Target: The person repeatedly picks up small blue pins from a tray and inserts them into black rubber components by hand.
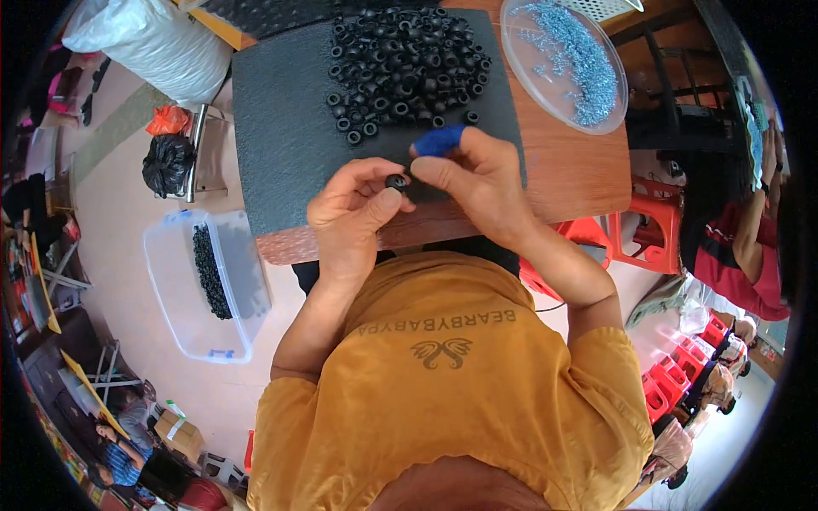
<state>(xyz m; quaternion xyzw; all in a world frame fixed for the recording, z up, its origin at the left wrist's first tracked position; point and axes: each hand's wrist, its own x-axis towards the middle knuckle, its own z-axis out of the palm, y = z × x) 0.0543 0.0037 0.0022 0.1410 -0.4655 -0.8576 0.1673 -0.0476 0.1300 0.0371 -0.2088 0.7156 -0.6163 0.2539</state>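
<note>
Wood shows at our table's (562, 170) right, beside a dark mat (281, 128). Near the front edge our left hand (351, 206) pinches one black ring (395, 182); whether our right hand (484, 177) grips anything we cannot tell. We seem mid-handling, which calls for steadiness. Toward the far edge, ring pile (409, 68) and bead tray (552, 94) block neither hand.

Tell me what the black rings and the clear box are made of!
The black rings look like rubber or plastic, smooth with a soft shine on their rims; I can't tell which. The clear box is probably glossy plastic: you see through its walls.
</note>
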